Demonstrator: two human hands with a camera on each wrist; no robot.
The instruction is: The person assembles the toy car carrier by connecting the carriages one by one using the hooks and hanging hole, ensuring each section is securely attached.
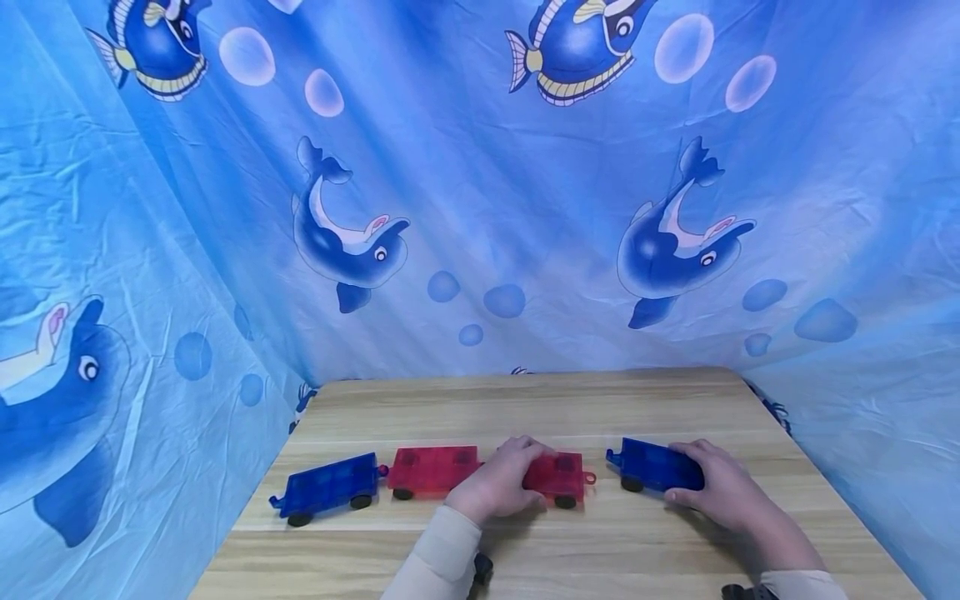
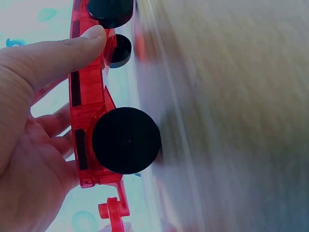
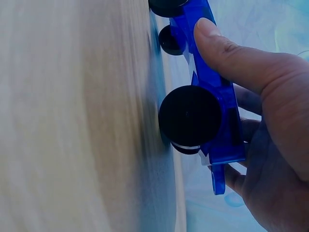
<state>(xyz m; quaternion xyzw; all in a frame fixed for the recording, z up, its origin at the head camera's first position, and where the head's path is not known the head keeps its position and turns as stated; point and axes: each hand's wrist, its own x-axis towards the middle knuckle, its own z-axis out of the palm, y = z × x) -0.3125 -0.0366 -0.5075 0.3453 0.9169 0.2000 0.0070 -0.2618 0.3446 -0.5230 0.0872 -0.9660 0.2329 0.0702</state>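
My left hand (image 1: 501, 482) grips a red translucent toy train car (image 1: 562, 473) by its long sides, thumb on the near side. Black wheels show under this car (image 2: 89, 92) in the left wrist view, and a ring coupling sticks out at its right end in the head view. To the right, my right hand (image 1: 716, 487) holds a blue toy train car (image 1: 651, 463) between thumb and fingers. Its hook end points left toward the red car's ring, with a gap between them. In the right wrist view the blue car (image 3: 227, 140) has its wheels close to the tabletop.
Left of my left hand stand another red car (image 1: 433, 468) and a blue car (image 1: 332, 485), joined end to end. All are on a wooden table (image 1: 525, 408). A blue sea-print curtain (image 1: 510, 208) hangs behind the table and along its sides.
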